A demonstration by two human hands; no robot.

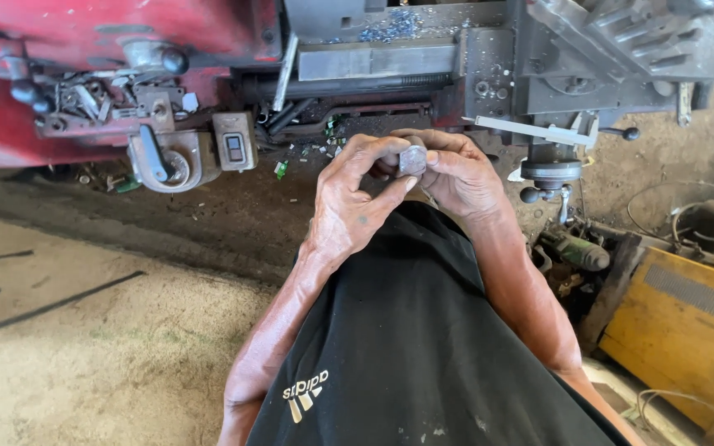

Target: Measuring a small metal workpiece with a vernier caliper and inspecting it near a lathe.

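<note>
Both my hands meet in front of my chest, over a black shirt. Between them is a small grey hexagonal metal piece (412, 159), like a nut or bolt head. My left hand (355, 198) pinches it with thumb and curled fingers from the left. My right hand (456, 175) grips it from the right, fingers wrapped behind it. Part of the piece is hidden by the fingers.
A red and grey lathe (208, 49) runs across the top, with levers, a handwheel (550, 172) and metal chips on its bed. A yellow box-shaped machine (687, 322) with cables stands at the lower right. Dirt floor (84, 330) lies to the left.
</note>
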